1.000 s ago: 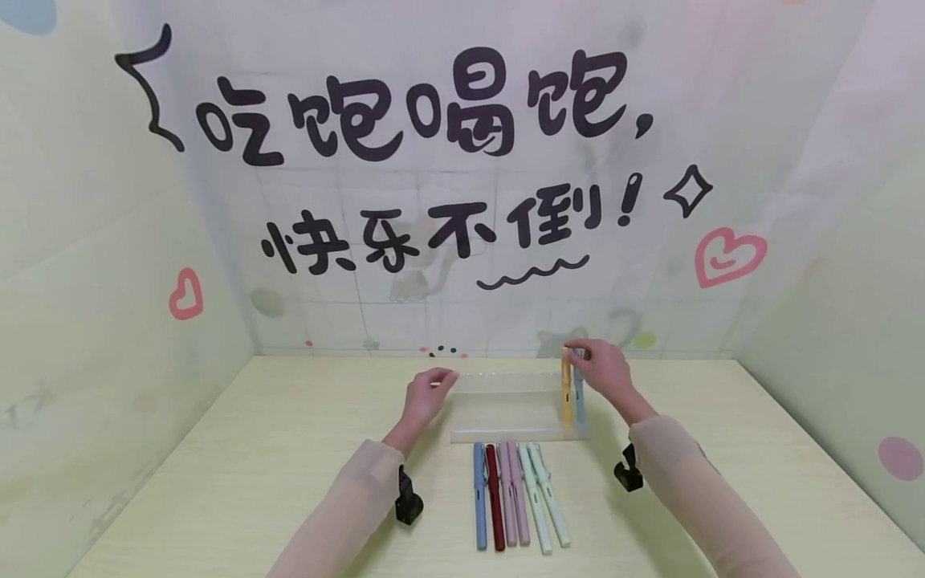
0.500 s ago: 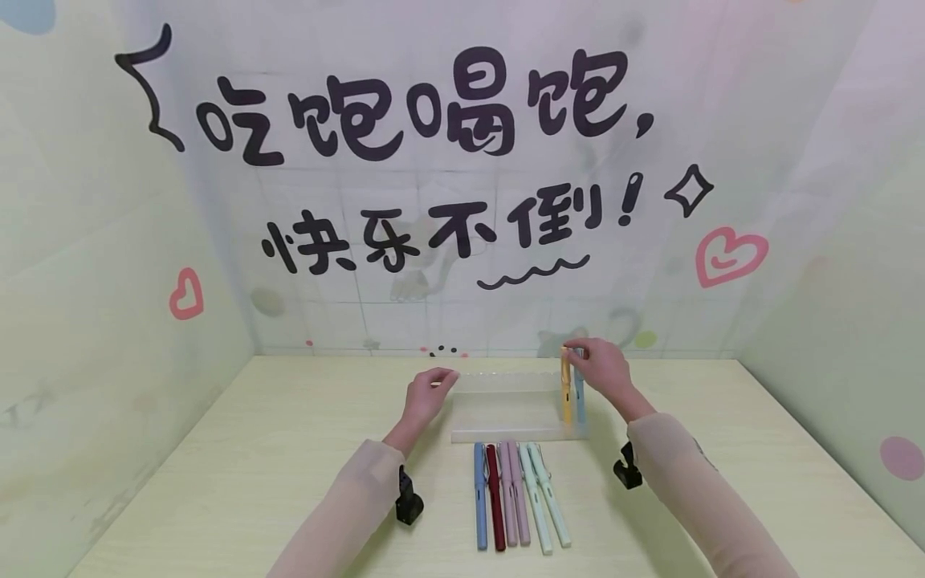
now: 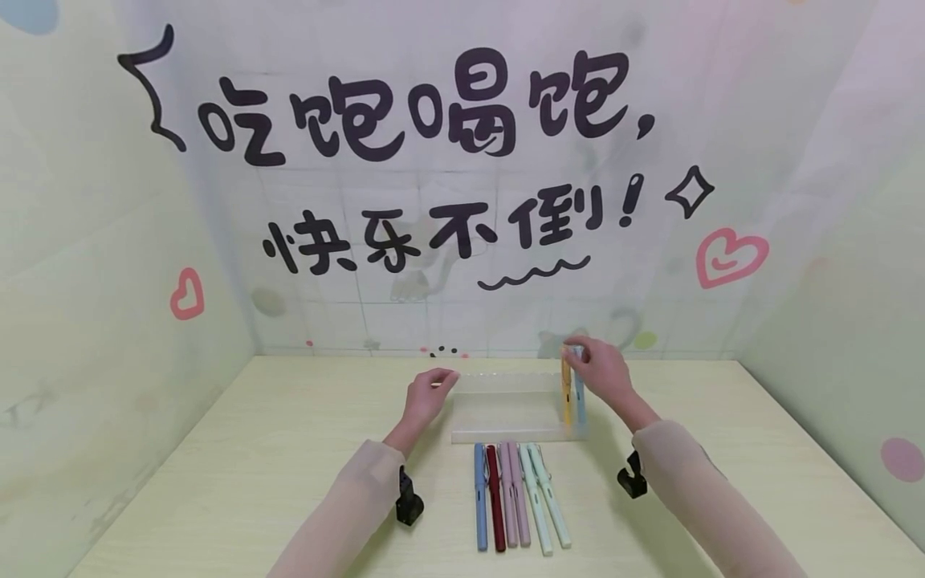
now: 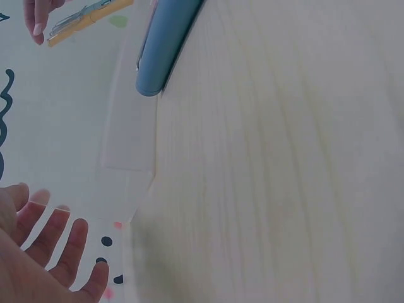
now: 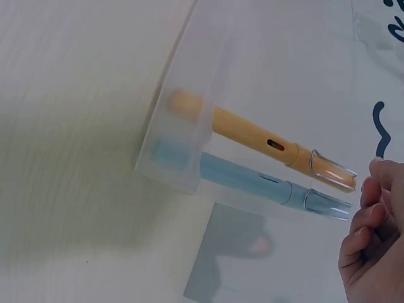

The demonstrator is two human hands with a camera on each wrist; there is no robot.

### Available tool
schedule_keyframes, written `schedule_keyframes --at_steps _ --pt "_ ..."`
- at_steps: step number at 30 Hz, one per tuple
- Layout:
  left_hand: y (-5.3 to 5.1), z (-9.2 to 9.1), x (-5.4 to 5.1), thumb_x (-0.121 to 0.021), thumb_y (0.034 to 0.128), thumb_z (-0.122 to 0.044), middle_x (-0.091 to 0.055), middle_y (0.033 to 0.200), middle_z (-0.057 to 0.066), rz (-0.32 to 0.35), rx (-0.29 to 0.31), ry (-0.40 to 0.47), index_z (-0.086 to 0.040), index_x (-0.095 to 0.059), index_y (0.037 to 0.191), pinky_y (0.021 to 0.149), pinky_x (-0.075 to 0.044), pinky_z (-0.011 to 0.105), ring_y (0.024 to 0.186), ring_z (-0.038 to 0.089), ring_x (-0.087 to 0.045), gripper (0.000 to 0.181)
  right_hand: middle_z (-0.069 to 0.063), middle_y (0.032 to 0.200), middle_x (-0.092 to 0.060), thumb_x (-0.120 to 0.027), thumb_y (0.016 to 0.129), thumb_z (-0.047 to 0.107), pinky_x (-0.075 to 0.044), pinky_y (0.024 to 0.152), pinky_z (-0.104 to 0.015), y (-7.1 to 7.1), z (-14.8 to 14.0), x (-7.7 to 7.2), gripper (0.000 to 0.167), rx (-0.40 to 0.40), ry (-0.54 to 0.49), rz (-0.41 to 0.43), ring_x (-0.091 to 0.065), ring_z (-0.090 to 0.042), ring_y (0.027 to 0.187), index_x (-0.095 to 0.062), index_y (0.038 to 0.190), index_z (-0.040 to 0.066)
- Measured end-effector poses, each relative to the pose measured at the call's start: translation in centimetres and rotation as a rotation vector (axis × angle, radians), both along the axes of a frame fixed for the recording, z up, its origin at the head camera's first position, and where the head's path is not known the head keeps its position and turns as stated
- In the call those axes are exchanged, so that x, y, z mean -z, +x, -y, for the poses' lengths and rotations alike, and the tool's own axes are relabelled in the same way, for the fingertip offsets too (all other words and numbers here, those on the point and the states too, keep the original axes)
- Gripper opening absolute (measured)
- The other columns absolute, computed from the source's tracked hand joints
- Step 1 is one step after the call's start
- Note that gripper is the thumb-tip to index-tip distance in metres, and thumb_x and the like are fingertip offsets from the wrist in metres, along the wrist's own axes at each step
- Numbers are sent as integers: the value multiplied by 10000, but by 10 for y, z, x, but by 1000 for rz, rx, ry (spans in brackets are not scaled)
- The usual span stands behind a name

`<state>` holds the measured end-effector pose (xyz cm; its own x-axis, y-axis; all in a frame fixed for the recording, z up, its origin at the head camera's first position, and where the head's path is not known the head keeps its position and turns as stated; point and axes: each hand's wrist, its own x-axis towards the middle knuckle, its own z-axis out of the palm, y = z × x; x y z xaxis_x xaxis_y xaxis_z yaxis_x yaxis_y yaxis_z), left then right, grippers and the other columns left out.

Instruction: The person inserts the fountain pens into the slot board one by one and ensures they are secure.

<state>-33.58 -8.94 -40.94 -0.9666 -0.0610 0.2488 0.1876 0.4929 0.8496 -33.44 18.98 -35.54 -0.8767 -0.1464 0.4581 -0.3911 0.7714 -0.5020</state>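
Note:
A translucent pen stand (image 3: 506,411) with a scalloped top edge stands at the back of the table. My left hand (image 3: 428,397) pinches its upper left edge; other fingers (image 4: 66,246) spread behind the clear panel in the left wrist view. At the stand's right end, a yellow pen (image 5: 252,134) and a light blue pen (image 5: 243,177) stand upright side by side, lower ends in the front trough. My right hand (image 3: 603,369) is beside the yellow pen's top; the right wrist view shows a small gap between the loosely curled fingers (image 5: 372,218) and both pens.
Before the stand lies a row of pens: a blue pen (image 3: 480,498), a dark red pen (image 3: 495,498), two mauve pens (image 3: 513,494) and two mint pens (image 3: 542,498). A printed backdrop (image 3: 332,321) rises behind the table (image 3: 289,449).
My right hand and forearm have shifted slightly, the wrist a little down and right. My left hand and the pens have stayed in place.

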Motion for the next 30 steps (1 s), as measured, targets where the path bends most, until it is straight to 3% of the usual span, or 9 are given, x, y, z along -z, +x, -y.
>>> schedule_keyframes --at_steps 5,13,22,30 --pt "0 0 0 -556 876 -249 -621 953 103 -1 1 5 -21 -642 1003 753 -477 354 880 251 -579 275 26 494 -421 -586 859 209 -288 361 -268 12 4 9 209 -73 -34 -19 -354 -133 397 -640 972 42" --pt "0 0 1 -555 877 -243 -621 953 102 2 -6 0 -26 -644 1000 757 -474 361 885 256 -579 265 48 503 -431 -599 846 185 -304 387 -248 29 9 28 118 -139 -31 78 -358 -105 423 -644 850 76" --pt "1 0 0 -561 873 -247 -621 954 105 4 3 16 -21 -644 993 770 -471 370 902 261 -574 269 61 520 -485 -601 840 141 -392 395 -236 47 15 49 82 -310 -8 193 -439 -65 429 -628 791 82" --pt "2 0 0 -557 877 -242 -622 945 100 -12 9 15 -17 -645 988 773 -471 369 912 255 -567 266 53 551 -503 -611 816 106 -401 403 -225 56 19 61 43 -302 33 324 -454 -76 442 -609 833 66"
